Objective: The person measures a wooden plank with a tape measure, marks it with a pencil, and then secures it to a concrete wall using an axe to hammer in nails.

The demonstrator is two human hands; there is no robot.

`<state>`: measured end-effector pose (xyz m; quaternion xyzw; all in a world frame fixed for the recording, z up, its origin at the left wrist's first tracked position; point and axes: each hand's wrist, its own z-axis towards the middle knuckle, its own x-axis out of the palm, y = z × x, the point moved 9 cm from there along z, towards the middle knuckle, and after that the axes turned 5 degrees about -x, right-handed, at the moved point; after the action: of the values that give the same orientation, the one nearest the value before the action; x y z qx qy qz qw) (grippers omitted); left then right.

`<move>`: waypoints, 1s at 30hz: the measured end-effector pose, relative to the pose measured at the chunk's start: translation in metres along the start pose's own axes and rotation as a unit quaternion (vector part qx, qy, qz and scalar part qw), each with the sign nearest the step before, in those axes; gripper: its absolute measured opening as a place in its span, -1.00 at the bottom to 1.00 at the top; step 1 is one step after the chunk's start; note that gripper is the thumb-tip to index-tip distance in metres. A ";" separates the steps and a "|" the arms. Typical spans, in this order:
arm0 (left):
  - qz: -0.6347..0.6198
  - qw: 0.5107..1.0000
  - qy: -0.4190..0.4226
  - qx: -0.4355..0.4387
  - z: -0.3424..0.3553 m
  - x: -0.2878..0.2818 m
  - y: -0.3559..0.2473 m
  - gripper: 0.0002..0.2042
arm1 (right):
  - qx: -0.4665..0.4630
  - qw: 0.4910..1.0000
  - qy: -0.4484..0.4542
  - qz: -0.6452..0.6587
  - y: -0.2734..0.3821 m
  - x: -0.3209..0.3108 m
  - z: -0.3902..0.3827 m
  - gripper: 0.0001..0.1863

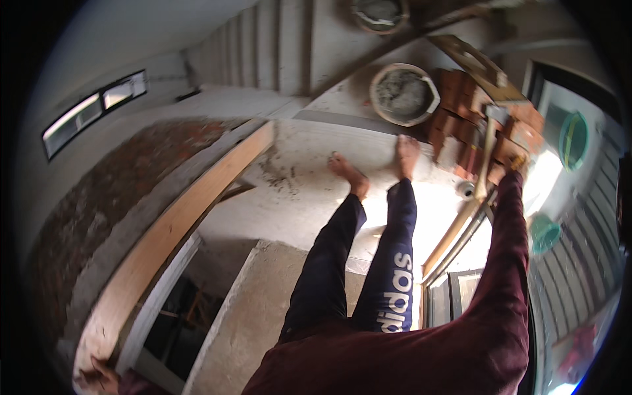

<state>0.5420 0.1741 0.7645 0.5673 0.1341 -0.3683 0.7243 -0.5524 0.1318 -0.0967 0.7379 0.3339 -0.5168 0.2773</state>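
Note:
My left hand (99,375) grips the lower end of a long, pale wooden plank (174,224) that runs diagonally up the left side. My right hand (508,168) reaches to the stacked red bricks (449,92), its fingers curled at a small yellowish item that I cannot make out clearly. Just left of that hand, an axe-like tool (492,128) with a pale wooden handle leans on the bricks. A small grey pipe piece (465,189) lies below them. My bare feet (408,155) stand on the dusty pale floor.
Two round pans of grey mortar (401,92) (380,12) sit ahead. A board (474,66) tops the bricks. A concrete ledge (230,316) is beneath me, beside a dark opening (168,316). Green tubs (573,140) show through glass at right. A narrow window (92,108) is at upper left.

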 end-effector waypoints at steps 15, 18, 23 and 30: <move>0.069 0.979 0.003 -0.189 0.029 -0.055 -0.034 -0.29 | 0.352 0.591 0.440 0.577 0.147 -0.002 -0.153 -0.67; 0.068 0.975 0.011 -0.211 0.015 -0.057 -0.033 -0.40 | 0.219 0.537 0.591 0.561 0.354 -0.080 -0.287 -0.68; -0.040 0.957 -0.006 -0.286 0.009 -0.058 -0.016 -0.54 | -0.541 0.607 0.453 0.366 0.691 -0.329 -0.488 -0.60; -0.128 0.940 -0.018 -0.316 0.002 -0.049 -0.008 -0.47 | -0.893 0.370 0.040 0.255 0.839 -0.646 -0.750 -0.52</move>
<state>0.5028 0.1905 0.7891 0.2805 0.3021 -0.4069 0.8152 0.3773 0.0413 0.8037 0.1310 0.4073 0.2070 0.8798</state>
